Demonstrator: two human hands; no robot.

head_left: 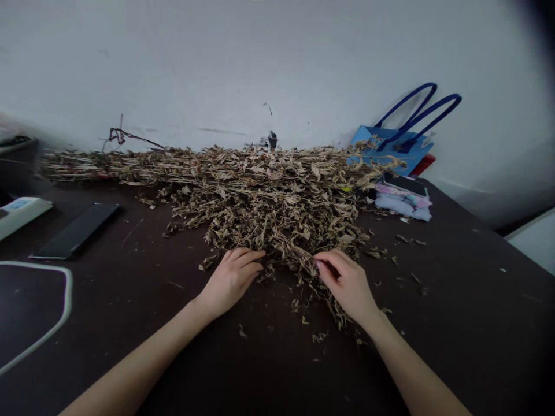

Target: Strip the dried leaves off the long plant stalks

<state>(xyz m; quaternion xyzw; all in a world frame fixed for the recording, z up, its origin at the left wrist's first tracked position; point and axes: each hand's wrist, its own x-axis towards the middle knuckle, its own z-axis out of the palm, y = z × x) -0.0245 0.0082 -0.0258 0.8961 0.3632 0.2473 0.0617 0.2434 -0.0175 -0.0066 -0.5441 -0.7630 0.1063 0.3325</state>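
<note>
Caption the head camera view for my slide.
Right hand pinching dried leafy stems, left hand close by, over a dark table.

Single head-worn view, forward and down across the dark table [455, 300] toward the wall [217, 63].

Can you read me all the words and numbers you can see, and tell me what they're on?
There are no words or numbers I can read.
White power strip: has a blue patch, too blurred to show any writing.
Blue bag: no readable print on the part that shows.
Wall: dark marks, but no clear letters.
Dried plants: no label I can see.
</note>
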